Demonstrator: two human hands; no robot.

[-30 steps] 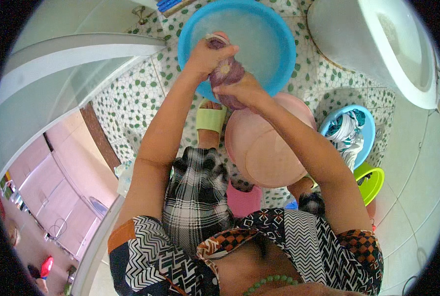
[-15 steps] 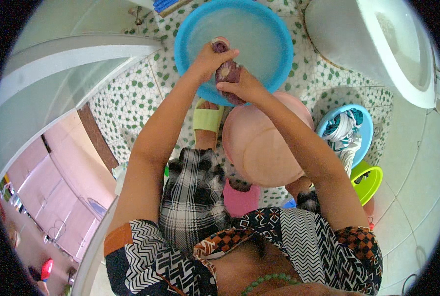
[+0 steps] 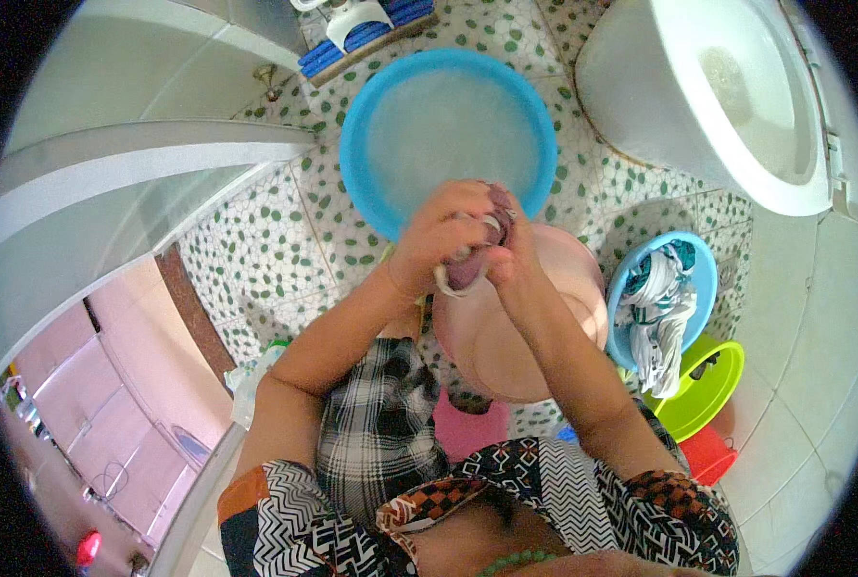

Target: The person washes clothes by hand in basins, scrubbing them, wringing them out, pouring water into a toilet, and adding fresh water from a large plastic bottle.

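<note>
A bunched purple cloth point(image 3: 466, 273) with pale parts is squeezed between my hands, over the near rim of a wide blue basin point(image 3: 352, 159). My left hand point(image 3: 437, 238) is wrapped over the cloth from the left, its fingers a little blurred. From the right, my right hand point(image 3: 514, 252) grips the same cloth, with its thumb toward me. Cloudy water point(image 3: 448, 135) fills the basin. Below my hands stands a pink basin point(image 3: 506, 361), partly covered by my right forearm. What garment the cloth is, I cannot tell.
To the right, a light blue basin point(image 3: 708, 279) holds white and teal clothes point(image 3: 662, 288). A lime-green container point(image 3: 729, 380) and a red one point(image 3: 708, 464) stand nearer me. A white toilet point(image 3: 660, 106) is at the far right, a glass door panel point(image 3: 92, 202) at left.
Both hands have come back toward me from over the blue basin, bringing the purple cloth. They are now closer together, and the cloth is more tightly bunched. The view has shifted slightly.
</note>
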